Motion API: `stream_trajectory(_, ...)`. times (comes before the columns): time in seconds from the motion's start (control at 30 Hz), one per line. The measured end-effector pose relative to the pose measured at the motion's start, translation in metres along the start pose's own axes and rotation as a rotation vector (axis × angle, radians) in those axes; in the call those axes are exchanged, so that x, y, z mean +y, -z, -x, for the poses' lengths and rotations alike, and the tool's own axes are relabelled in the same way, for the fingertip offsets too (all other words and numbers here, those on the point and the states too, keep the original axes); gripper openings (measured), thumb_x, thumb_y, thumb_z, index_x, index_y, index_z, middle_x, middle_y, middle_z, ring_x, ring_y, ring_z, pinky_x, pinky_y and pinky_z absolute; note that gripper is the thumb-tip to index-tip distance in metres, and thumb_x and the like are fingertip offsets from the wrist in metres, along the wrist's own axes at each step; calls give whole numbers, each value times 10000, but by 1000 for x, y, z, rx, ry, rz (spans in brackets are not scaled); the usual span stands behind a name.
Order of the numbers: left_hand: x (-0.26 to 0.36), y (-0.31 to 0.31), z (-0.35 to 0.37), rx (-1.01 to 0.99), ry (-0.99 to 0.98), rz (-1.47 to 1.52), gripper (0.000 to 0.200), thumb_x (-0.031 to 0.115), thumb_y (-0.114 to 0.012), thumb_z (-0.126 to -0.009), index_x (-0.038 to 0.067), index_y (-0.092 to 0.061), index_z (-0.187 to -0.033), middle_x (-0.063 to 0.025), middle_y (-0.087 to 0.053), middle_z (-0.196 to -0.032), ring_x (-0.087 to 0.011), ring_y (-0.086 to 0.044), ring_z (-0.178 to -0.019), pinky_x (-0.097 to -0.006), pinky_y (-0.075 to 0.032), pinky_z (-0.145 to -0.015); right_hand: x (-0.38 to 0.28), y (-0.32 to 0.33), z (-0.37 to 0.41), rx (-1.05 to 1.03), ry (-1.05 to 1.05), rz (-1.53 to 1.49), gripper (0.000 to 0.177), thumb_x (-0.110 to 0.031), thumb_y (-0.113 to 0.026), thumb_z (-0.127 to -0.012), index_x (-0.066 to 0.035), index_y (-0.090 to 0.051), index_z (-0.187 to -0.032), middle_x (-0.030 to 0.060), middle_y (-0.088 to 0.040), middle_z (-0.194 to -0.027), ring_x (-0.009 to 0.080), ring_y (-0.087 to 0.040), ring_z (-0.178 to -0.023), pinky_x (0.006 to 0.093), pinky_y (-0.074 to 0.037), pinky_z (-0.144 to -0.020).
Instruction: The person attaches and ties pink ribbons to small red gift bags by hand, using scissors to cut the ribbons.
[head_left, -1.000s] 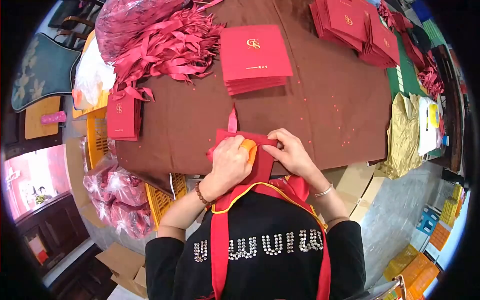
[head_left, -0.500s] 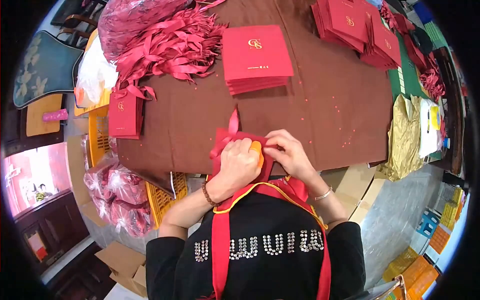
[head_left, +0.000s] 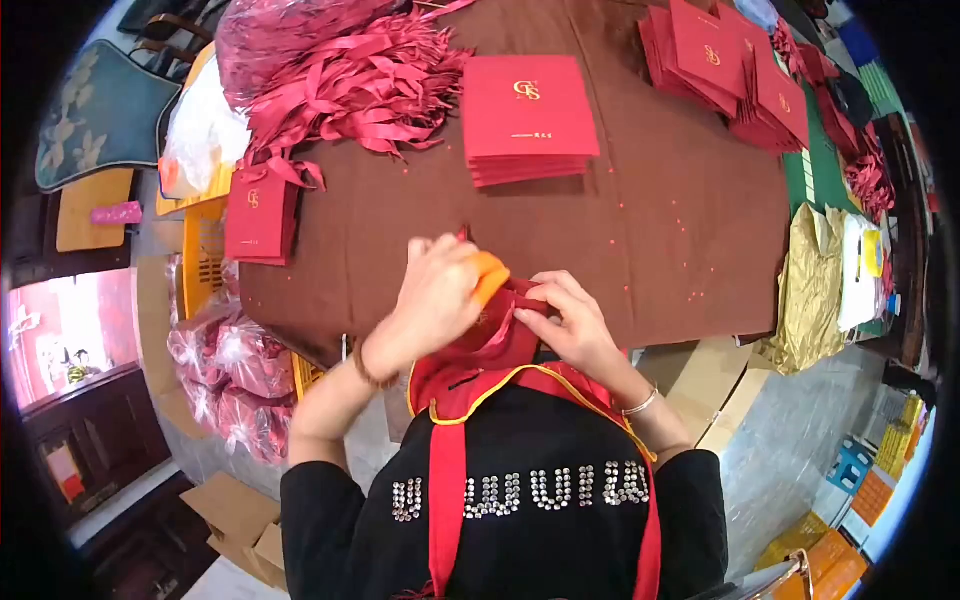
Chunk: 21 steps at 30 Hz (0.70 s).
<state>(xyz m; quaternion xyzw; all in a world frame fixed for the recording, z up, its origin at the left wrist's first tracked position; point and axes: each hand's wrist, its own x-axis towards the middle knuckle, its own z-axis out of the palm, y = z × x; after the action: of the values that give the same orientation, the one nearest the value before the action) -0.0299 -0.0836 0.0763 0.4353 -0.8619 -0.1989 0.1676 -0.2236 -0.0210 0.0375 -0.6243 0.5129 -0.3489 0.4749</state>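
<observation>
Works at a large table (head_left: 545, 225) draped in brown cloth. Wears a black shirt (head_left: 560, 450) set with shiny studs, and over it a red apron (head_left: 447, 500) edged in yellow. Faces, at the far left of the cloth, a big heap of red ribbons (head_left: 350, 85), partly in clear plastic. Has clear sacks (head_left: 245, 370) of red goods down at the left, beyond the near left corner, and a crumpled gold sheet (head_left: 812, 290) at the right edge. Has several overlapping red bags in a right pile (head_left: 715, 60) at the far right, and a neat middle stack (head_left: 530, 120) with gold print straight ahead.

Raises the left hand (head_left: 438, 288) with fingers bent inward over the left side of a red bag (head_left: 490, 325); cannot tell what, if anything, is inside that grip. Pinches the right edge of the same bag between thumb and fingers of the right hand (head_left: 572, 318), a narrow grip. Holds the bag at the near edge of the table, close before the apron.

Has a smaller left stack (head_left: 258, 215) near the left edge, below the ribbons. Shows something orange (head_left: 488, 278) at the left hand, worn or held, cannot tell which. Wears a beaded bracelet (head_left: 372, 365) on the left wrist and a pale bangle (head_left: 640, 402) on the right.
</observation>
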Motion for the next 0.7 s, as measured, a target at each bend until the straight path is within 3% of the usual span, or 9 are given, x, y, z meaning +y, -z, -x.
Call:
stream_trajectory(0.03,-4,6,-8,-94,-19,-87,95,149,-612,-800,83,-671,-836,-73,-615,-784,-243,-557,-805,-375,-363,-720,-2,-2,0,12,4,47,199,-70,-683,-782,-13,-587,-946,117,-539,-1070,139,-577,-786,235,-474,-597)
stream_trajectory(0.1,-13,8,-19,-306,35,49,118,149,-601,-807,58,-666,-847,-110,-626,-806,-271,-578,-816,-397,-398,-725,-5,-3,1,-19,24,59,263,-102,-699,-767,-5,-564,-971,129,-532,-1084,135,-574,-753,224,-472,-575)
stream_trajectory(0.3,-6,28,-36,-401,67,347,180,150,-573,-812,15,-650,-903,-169,-648,-773,-336,-623,-718,-403,-472,-669,-10,2,4,9,-5,62,296,-171,-718,-765,-3,-563,-953,131,-545,-1080,130,-571,-719,232,-471,-553)
stream_trajectory(0.43,-5,33,-43,-574,105,231,196,170,-559,-813,20,-657,-892,-186,-638,-743,-337,-628,-687,-397,-476,-643,-3,-8,3,67,95,104,267,-184,-721,-774,-8,-576,-913,122,-566,-1041,123,-557,-660,240,-458,-535)
stream_trajectory(0.5,-9,31,-42,-677,82,266,207,190,-556,-807,27,-665,-872,-196,-629,-744,-332,-628,-704,-393,-472,-648,-8,-10,1,71,95,157,277,-233,-702,-786,-25,-567,-908,139,-581,-965,292,-605,-751,355,-495,-630)
stream_trajectory(0.6,-10,32,-44,-794,168,253,219,199,-543,-804,33,-671,-870,-195,-630,-738,-333,-628,-704,-394,-471,-649,-8,-12,1,60,98,149,256,-229,-703,-780,-34,-579,-890,129,-581,-982,293,-611,-761,358,-498,-630)
stream_trajectory(0.7,-13,26,-46,-886,129,233,225,204,-545,-806,32,-672,-874,-191,-635,-747,-337,-624,-710,-398,-468,-649,-8,-18,0,64,106,163,235,-222,-704,-776,-40,-592,-875,123,-581,-998,294,-617,-779,365,-503,-642)
